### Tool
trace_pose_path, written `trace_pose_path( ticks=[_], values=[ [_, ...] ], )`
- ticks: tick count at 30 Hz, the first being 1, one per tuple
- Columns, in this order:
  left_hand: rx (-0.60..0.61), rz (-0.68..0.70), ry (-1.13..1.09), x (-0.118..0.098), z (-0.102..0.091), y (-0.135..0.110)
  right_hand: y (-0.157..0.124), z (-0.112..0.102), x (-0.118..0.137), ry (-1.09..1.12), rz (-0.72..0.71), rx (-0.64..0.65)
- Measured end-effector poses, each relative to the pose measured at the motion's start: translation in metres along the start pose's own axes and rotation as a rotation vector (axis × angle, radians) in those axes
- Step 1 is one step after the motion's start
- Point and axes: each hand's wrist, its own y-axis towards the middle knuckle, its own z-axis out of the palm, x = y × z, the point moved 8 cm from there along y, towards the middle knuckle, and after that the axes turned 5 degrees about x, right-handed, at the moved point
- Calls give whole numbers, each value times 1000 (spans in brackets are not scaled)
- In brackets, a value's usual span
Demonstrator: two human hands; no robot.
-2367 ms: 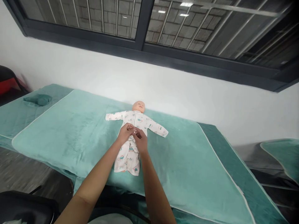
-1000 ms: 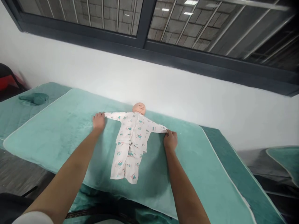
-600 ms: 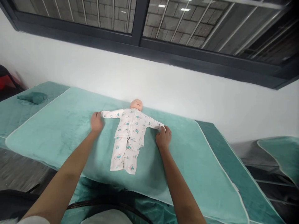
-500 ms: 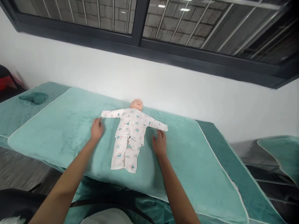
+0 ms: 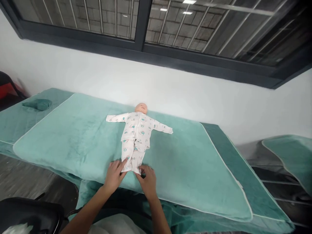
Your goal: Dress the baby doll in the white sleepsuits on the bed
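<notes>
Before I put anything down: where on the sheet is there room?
The sheet has two broad bare patches: left of the doll and right of it, each reaching the dark cover at that end. Crowded: the trouser cuffs, where the left hand and right hand are. Tight: between head and wall.

Massage table [image 5: 240, 169], dressed in dark green velvety fabric, runs from left edge to lower right of frame; oval face hole [image 5: 39, 104] at left. Pale green sheet [image 5: 73, 139] with white piping covers its middle. On the sheet, centre of frame: baby doll [image 5: 136, 126] in white printed pyjamas, face up, arms spread.
</notes>
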Motion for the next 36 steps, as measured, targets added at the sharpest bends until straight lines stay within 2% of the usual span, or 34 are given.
trace_pose_path(
  ticks=[4, 6, 8, 12, 16, 18, 21, 23, 25, 28, 30, 32, 34, 36],
  values=[
    [-3, 139, 116, -17, -13, 5, -8, -12, 4, 213, 56, -22],
    [-5, 162, 111, -18, -20, 3, -16, -19, 8, 278, 57, -64],
    [-35, 119, 46, -10, -25, -2, -24, -20, 11, 278, 54, -101],
    [-142, -34, -191, 13, -24, -21, -36, -13, 5, 219, 75, -93],
    [-199, -189, -340, 28, -25, -43, -48, -28, -5, 179, 115, -195],
    [-177, -228, -380, 32, -28, -48, -50, -33, -8, 184, 119, -143],
    [-160, -226, -405, 37, -38, -44, -42, -33, -11, 200, 103, 102],
    [-189, -246, -404, 45, -48, -30, -27, -43, -16, 192, 113, 129],
    [-219, -277, -394, 53, -56, -2, -2, -61, -20, 186, 123, 4],
    [-185, -231, -388, 47, -56, 62, 53, -72, -14, 224, 52, -183],
    [-135, -162, -413, 35, -45, 107, 92, -61, -7, 239, -19, -220],
    [-83, -129, -428, 27, -28, 140, 121, -41, -6, 229, -25, -212],
    [-40, -147, -457, 27, -10, 156, 138, -17, -13, 245, 21, -138],
    [-4, -189, -519, 34, 5, 154, 142, 0, -22, 257, 53, -73]
  ],
)
